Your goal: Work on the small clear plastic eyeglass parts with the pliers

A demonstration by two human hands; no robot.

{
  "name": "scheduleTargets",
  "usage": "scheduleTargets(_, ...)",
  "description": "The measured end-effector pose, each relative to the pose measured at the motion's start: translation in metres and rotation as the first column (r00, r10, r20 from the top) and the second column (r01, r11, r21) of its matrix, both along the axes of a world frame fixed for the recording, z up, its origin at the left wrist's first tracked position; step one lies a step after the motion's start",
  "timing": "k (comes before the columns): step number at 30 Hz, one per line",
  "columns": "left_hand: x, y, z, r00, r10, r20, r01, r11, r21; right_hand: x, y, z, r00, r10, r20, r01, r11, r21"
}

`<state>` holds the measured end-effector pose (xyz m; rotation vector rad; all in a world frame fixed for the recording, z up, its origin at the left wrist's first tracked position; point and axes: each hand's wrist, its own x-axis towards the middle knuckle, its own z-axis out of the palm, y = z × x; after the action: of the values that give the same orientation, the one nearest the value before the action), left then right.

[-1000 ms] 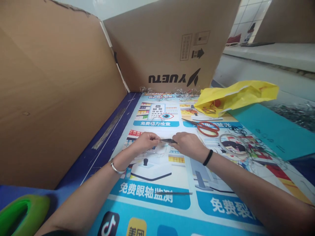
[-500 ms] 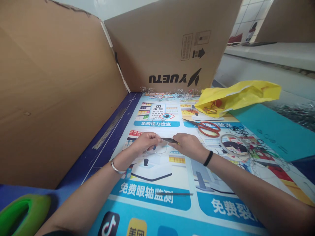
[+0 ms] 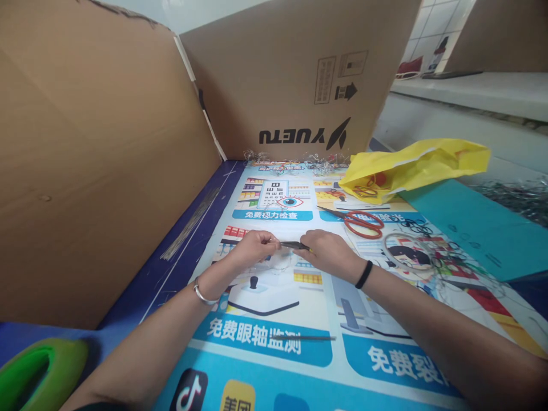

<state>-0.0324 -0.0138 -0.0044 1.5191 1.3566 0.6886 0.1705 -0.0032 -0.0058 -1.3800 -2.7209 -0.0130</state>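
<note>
My left hand (image 3: 253, 248) and my right hand (image 3: 327, 250) rest close together on a printed poster (image 3: 274, 342). The right hand's fingers are closed round a small dark tool (image 3: 294, 245), its thin tip pointing left toward the left hand's fingertips. My left hand pinches a thin clear wire piece (image 3: 278, 260) that loops down between both hands. A silver bangle sits on my left wrist, a black band on my right wrist.
Red-handled scissors (image 3: 362, 224) lie beyond my right hand, with a yellow plastic bag (image 3: 411, 165) behind them. Wire rings and loops (image 3: 422, 257) are scattered at the right. Cardboard walls (image 3: 94, 148) stand at left and back. A green object (image 3: 38, 371) sits bottom left.
Almost nothing differs; both hands stay together with the tool, shifting only slightly.
</note>
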Motion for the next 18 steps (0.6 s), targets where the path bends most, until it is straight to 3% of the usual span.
scheduleTargets(9,0.004,-0.002,-0.003,0.991,0.080,-0.107,-0.068,0.991,0.119,-0.007,-0.013,0.005,0.995,-0.063,0.082,0.052,0.990,0.133)
scheduleTargets(18,0.008,-0.005,0.004,0.981,0.121,-0.154,-0.099,0.985,0.142,-0.010,-0.018,0.006,0.992,-0.075,0.099,0.061,0.990,0.130)
